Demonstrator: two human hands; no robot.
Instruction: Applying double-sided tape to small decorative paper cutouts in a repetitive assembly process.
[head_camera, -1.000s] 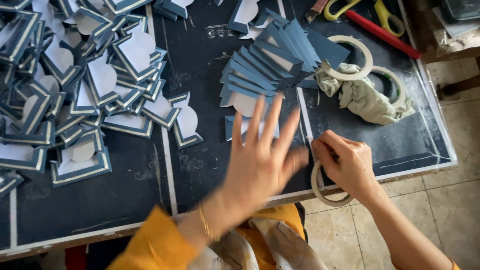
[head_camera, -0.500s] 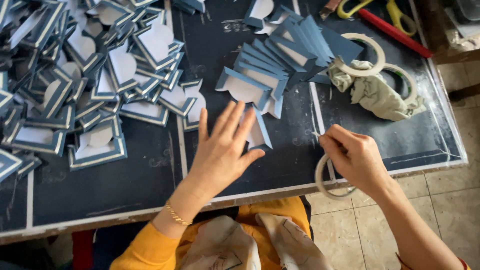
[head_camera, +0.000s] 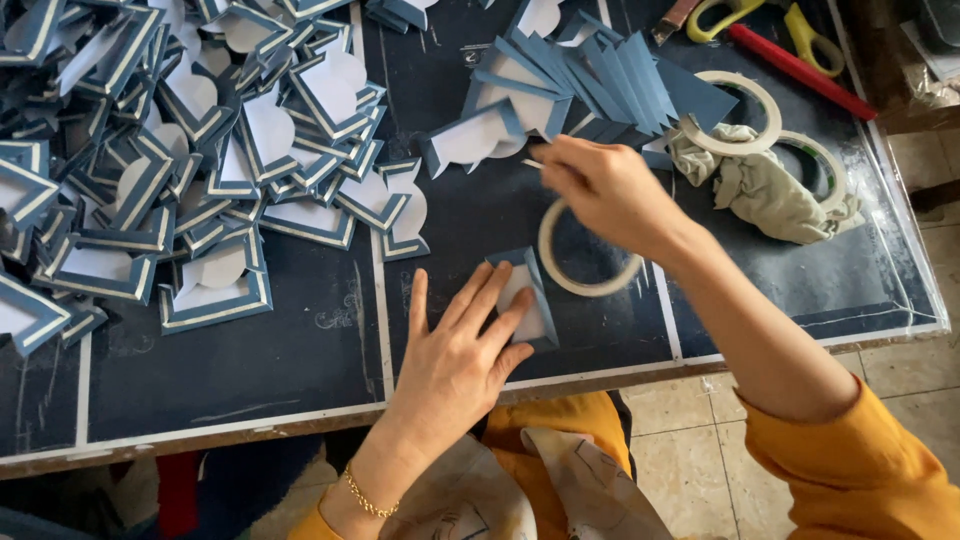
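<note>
My left hand (head_camera: 462, 352) lies flat with fingers spread, pressing a small folded blue-and-white paper piece (head_camera: 528, 302) onto the dark table (head_camera: 280, 350). My right hand (head_camera: 605, 190) is above it with a ring of pale tape (head_camera: 585, 252) hanging from its fingers, and its fingertips pinch a thin strip near the fanned stack of blue paper pieces (head_camera: 590, 85). Both sleeves are orange.
A large heap of blue-and-white folded paper pieces (head_camera: 170, 160) covers the left of the table. Two more tape rolls (head_camera: 740, 112) and a crumpled greenish cloth (head_camera: 765, 185) lie at the right. Yellow-handled scissors (head_camera: 755, 15) and a red tool (head_camera: 795, 70) are at the top right.
My right hand rose from the table's front edge to the middle with the tape ring. My left hand pulled back toward me and settled on the folded piece.
</note>
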